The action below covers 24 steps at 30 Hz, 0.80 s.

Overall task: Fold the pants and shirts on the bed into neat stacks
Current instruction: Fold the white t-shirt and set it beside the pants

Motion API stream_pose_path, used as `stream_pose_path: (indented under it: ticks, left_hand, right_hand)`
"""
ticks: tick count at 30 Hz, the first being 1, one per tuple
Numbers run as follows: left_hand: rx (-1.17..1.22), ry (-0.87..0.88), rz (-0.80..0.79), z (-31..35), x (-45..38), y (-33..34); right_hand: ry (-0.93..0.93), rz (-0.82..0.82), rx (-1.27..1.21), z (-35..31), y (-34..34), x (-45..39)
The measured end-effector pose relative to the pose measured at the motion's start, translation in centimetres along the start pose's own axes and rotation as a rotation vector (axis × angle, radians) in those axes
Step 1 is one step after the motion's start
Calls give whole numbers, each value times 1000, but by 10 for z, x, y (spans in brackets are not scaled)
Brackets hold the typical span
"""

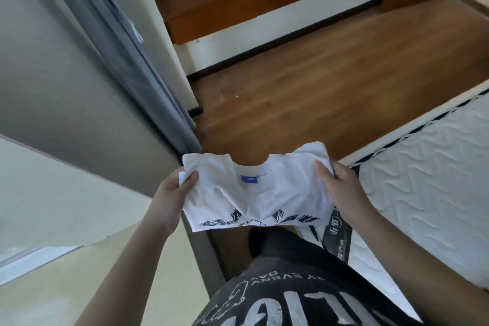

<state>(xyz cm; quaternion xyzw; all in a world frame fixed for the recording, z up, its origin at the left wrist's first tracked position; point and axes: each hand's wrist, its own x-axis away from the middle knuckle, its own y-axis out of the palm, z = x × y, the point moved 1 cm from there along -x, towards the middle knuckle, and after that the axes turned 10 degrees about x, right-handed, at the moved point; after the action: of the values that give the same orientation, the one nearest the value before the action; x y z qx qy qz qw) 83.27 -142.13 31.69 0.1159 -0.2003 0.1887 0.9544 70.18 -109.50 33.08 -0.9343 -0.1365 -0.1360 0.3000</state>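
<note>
While the left hand [176,188] curls its fingers and thumb round the bunched left shoulder of a white shirt [258,193], the right hand [340,182] pinches the other shoulder, thumb on top. Stretched between them, the shirt hangs in the air over the wooden floor [330,82], collar away from the person, a blue label [249,180] inside the neck and dark lettering along its lower edge. Just right of the hands lies the quilted white mattress [428,180].

White shirt [260,193] held up, left hand [174,190] and right hand [341,188] pinching its shoulders, mattress [428,167] beside
</note>
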Motion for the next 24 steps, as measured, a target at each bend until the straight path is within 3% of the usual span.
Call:
stream_pose_path:
  ticks: [5,11,24]
  left_hand:
    - [8,-14,-100,35,-100,36]
    - [-146,-55,-221,82,-188,82]
    - [-375,-108,-529,134,-352,218]
  right_hand:
    - [70,88,-82,3,-16,-66]
    - [150,200,-197,-10,-42,-116]
    - [373,531,-371,-3,-72,-163]
